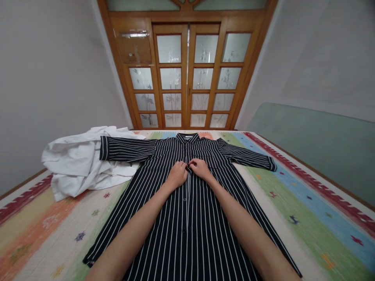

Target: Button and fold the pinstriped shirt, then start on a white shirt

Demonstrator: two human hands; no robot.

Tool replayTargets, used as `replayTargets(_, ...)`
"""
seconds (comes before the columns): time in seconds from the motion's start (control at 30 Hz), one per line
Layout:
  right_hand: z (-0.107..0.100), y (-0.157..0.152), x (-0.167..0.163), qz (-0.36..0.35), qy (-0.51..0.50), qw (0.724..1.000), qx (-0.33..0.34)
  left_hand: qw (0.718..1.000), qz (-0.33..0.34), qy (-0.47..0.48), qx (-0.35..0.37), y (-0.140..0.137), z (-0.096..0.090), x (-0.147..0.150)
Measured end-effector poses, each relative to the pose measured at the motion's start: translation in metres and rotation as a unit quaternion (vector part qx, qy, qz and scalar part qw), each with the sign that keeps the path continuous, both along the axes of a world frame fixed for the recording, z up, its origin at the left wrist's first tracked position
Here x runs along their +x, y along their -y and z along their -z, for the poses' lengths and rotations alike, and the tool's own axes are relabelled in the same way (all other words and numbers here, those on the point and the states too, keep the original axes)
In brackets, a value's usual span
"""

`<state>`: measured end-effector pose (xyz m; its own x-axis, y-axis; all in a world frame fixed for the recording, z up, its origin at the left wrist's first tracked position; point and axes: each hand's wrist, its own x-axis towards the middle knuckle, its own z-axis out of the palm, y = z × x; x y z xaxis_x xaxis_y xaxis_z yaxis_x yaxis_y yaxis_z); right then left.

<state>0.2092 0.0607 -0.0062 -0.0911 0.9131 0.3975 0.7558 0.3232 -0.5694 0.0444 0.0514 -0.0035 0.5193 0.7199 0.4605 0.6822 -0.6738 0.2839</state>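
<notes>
- Across a patterned cloth (272, 185), a black-and-white striped shirt (202, 210) lies spread flat, collar (182, 139) away from me.
- Mid-chest, my left hand (177, 174) and my right hand (200, 168) pinch the shirt's front opening (186, 195), both grips narrow.
- Under the sleeve (127, 149) on my left, white fabric (73, 160) lies crumpled.

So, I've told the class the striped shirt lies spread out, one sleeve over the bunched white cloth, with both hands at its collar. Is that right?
Not the collar: the head view shows the left hand and right hand below it, at the front opening. The striped shirt lies spread out, one sleeve over the bunched white cloth.
</notes>
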Motion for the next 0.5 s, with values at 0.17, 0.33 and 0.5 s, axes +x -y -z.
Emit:
replayTargets(0.17,-0.007,0.013,-0.004,0.003,-0.032,0.998,0.056,1.000,0.009,0.009,0.029,0.026,-0.006,-0.010)
replayTargets(0.33,-0.012,0.041,-0.012,0.030,-0.025,0.995,0.087,0.998,-0.027,-0.039,0.029,0.041,-0.011,-0.016)
replayTargets(0.5,-0.014,0.071,-0.022,0.069,0.129,0.988,-0.042,0.999,-0.006,-0.037,0.030,0.041,-0.010,-0.016)
